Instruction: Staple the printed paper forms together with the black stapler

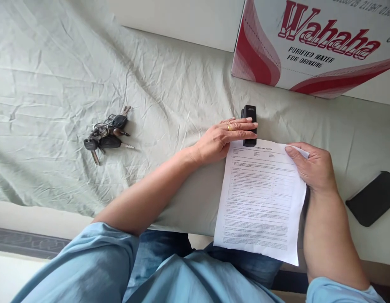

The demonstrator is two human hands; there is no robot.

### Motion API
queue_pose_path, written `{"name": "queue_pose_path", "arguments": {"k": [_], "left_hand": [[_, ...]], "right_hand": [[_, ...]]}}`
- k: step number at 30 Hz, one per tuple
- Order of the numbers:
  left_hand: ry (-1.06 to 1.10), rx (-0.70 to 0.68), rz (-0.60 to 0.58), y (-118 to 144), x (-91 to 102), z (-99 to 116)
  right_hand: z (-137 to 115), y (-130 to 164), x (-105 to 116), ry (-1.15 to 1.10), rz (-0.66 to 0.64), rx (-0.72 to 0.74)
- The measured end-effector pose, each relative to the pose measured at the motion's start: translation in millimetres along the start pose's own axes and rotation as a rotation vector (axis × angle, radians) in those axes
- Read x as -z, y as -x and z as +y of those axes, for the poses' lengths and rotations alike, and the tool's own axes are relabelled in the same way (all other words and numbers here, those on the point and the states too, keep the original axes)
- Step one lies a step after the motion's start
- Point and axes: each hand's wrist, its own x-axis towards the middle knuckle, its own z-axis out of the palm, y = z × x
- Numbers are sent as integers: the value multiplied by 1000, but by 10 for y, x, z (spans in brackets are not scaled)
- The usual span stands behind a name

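A black stapler [250, 115] lies on the cloth, its near end at the top edge of a printed sheet of paper [258, 206] headed "OVERLEAF NOTES". My left hand [222, 136], with a ring on one finger, reaches over the stapler from the left with its fingers laid across the top; its thumb is hidden. Pinched in my right hand [316, 166] is the sheet's upper right corner, thumb on top and the other fingers underneath. The sheet's lower part hangs past the table's front edge above my lap.
A bunch of keys [106, 134] rests on the wrinkled pale cloth [56, 84] to the left. On the right lies a dark flat case or phone [373, 198]. A "Wahaha" water carton [315, 46] stands at the back right, beside a plain white box [182, 21].
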Motion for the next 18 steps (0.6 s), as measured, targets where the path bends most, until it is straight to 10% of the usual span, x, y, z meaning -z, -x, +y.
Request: {"name": "queue_pose_path", "arguments": {"k": [18], "left_hand": [[-49,88,-17,44,17,41]], "right_hand": [[99,226,22,-272,-17,-35]]}}
